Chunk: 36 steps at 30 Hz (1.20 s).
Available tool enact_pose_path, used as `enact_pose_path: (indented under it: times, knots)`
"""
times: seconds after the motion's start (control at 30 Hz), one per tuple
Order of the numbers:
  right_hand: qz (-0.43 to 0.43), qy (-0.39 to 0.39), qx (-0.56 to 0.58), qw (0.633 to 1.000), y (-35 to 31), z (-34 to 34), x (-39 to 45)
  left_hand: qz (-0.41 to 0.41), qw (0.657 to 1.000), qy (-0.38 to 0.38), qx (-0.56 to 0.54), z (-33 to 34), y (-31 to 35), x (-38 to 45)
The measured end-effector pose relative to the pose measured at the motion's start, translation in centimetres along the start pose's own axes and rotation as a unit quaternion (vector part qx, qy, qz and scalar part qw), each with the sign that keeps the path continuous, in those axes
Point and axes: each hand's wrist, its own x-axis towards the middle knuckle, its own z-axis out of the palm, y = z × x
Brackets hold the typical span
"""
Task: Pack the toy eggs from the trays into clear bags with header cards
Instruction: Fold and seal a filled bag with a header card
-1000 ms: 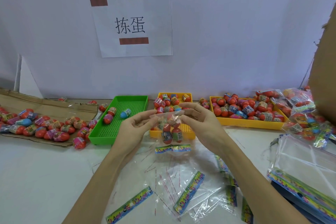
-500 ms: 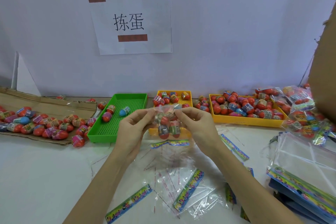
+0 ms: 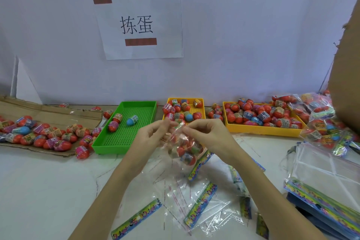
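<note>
Held up between both hands above the tabletop [image 3: 48, 191]: a clear bag [image 3: 182, 148] with several red toy eggs inside, perhaps four, blurred; header card [image 3: 198, 164] hanging at its lower end, tilted. Pinched at the open top edge by left hand [image 3: 151, 136] and right hand [image 3: 209, 136].

Behind: green tray [image 3: 124, 128] with three eggs; small yellow tray [image 3: 200, 110] partly filled; large yellow tray [image 3: 263, 129] heaped with red eggs.

In front: loose empty clear bags [image 3: 194, 206] with colourful header cards, lying flat and overlapping.
</note>
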Motion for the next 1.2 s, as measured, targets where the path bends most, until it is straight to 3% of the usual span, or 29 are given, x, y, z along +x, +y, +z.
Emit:
enact_pose_path:
  times: [0.1,0.23,0.33,0.47,0.73,0.83,0.93,1.13,1.2]
  knots:
    - [-0.013,-0.026,-0.018,0.999,-0.1,0.7,0.0,-0.005,0.999,-0.005,0.034,0.3,-0.1,0.0]
    - [-0.006,0.004,0.031,0.999,-0.2,0.7,0.1,-0.004,0.995,0.096,-0.035,0.3,-0.5,0.3]
    - [-0.011,0.031,-0.022,0.999,-0.1,0.4,0.0,0.009,0.985,0.166,-0.047,0.1,-0.6,0.6]
    - [-0.029,0.075,-0.026,0.996,0.3,0.4,0.2,0.012,0.98,0.185,-0.071,0.3,-0.8,0.6]
    - [-0.022,0.13,0.074,0.989,0.4,0.7,0.4,0.025,0.965,0.162,-0.203,0.7,-0.2,0.5]
    - [-0.022,0.094,0.09,0.991,0.5,0.8,0.3,0.022,0.958,0.172,-0.229,0.7,-0.2,0.4]
    - [-0.006,0.058,0.024,0.998,0.8,0.6,0.5,0.022,0.938,0.207,-0.278,0.2,-0.3,0.6]
    - [-0.069,0.106,-0.018,0.992,1.2,1.3,0.5,0.025,0.948,0.216,-0.233,1.0,-0.6,0.6]
    - [-0.085,0.148,-0.011,0.985,1.2,1.1,0.6,0.014,0.976,0.175,-0.131,1.2,-0.5,0.5]
